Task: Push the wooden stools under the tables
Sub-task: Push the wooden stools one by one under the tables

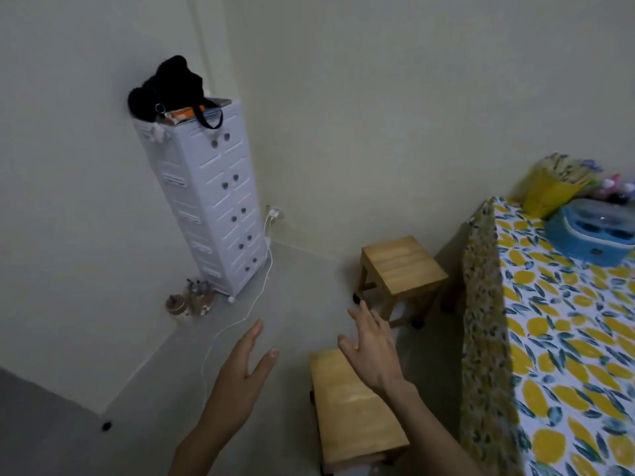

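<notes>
Two wooden stools stand on the grey floor left of a table (563, 338) covered with a lemon-print cloth. The near stool (354, 413) sits at the bottom centre, beside the table's hanging cloth. The far stool (403, 261) stands near the back wall, close to the table's far corner. My right hand (372, 345) hovers open above the near stool's far end, fingers spread, touching nothing. My left hand (242, 376) is open over bare floor to the left of that stool.
A tall white drawer tower (213, 201) with a black bag (168, 87) on top stands in the corner. A white cable (240, 321) runs from a wall socket across the floor. Small ornaments (190, 300) sit at the tower's foot. A blue container (594, 231) rests on the table.
</notes>
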{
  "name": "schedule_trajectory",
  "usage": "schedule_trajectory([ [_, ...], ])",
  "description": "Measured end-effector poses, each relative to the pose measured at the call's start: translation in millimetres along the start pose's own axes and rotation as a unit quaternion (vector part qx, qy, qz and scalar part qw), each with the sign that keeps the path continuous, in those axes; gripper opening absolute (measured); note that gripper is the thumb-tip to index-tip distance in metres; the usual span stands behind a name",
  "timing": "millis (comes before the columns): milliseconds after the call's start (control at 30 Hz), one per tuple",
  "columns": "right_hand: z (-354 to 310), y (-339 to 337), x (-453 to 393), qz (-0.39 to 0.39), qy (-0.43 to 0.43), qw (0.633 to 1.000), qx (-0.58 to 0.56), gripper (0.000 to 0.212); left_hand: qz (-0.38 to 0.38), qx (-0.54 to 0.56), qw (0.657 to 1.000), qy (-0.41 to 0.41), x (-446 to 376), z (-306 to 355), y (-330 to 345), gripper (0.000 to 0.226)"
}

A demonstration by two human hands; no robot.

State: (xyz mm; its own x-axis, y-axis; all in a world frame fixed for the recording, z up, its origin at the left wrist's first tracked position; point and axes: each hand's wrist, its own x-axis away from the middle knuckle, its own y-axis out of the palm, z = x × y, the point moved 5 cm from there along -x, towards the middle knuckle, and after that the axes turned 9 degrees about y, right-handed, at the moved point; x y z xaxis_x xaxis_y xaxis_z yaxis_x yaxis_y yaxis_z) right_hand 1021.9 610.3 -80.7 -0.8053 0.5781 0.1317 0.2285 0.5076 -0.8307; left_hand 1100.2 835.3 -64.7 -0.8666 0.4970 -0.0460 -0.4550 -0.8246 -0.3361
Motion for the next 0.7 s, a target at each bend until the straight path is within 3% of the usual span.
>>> schedule_trajectory([
  [267,-22.9,14.5,-112.0,0.045,0.089,0.995,-0.021,0.058,-0.142,-0.019,0.989,0.025,-165.5,-21.4,10.6,0.057],
  [367,-21.7,26.9,-156.2,0.064,0.146,0.987,-0.038,0.058,-0.218,-0.019,0.974,0.055,-233.5,-35.7,14.1,0.058],
  [700,-26.8,32.9,-254.7,0.144,0.310,0.937,-0.069,0.056,-0.397,-0.064,0.915,0.041,-421.7,-73.0,21.5,0.070],
])
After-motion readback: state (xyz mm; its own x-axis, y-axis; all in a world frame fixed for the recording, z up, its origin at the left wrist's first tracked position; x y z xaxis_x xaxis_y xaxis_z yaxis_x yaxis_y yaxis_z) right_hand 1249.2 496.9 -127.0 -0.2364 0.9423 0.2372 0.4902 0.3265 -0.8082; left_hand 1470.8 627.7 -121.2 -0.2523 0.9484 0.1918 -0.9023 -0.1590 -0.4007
